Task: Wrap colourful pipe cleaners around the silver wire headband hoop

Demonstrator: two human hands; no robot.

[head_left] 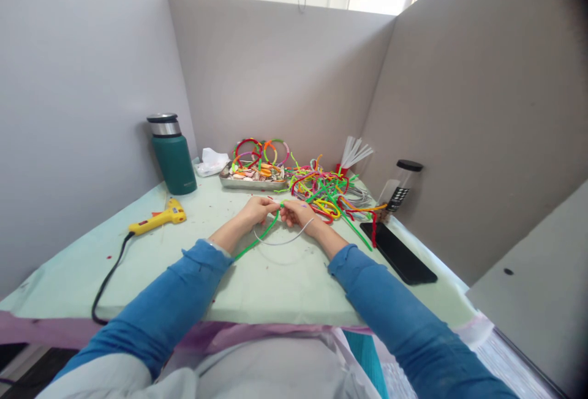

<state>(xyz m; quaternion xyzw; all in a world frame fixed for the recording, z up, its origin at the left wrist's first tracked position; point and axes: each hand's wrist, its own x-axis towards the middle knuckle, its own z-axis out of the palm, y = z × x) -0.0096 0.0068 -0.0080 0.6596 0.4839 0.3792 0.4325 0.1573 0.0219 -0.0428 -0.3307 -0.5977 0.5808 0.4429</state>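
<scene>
My left hand (258, 210) and my right hand (297, 212) meet over the middle of the table, fingertips pinched close together. Between them they grip a green pipe cleaner (258, 238), whose loose tail trails down to the left past my left wrist. A thin white curved wire (285, 243) hangs below both hands in an arc, its ends near the left fingers and the right wrist. Where the pipe cleaner meets the wire is hidden by my fingers. Just beyond my right hand lies a tangled heap of coloured pipe cleaners (316, 184).
A yellow glue gun (158, 221) with a black cord lies left, before a green bottle (173, 163). Behind are a white tissue pack (212, 162), a metal tray (252, 185) and wrapped rings (276, 141). White sticks (353, 154), a clear jar (399, 184) and a black phone (399, 255) are right.
</scene>
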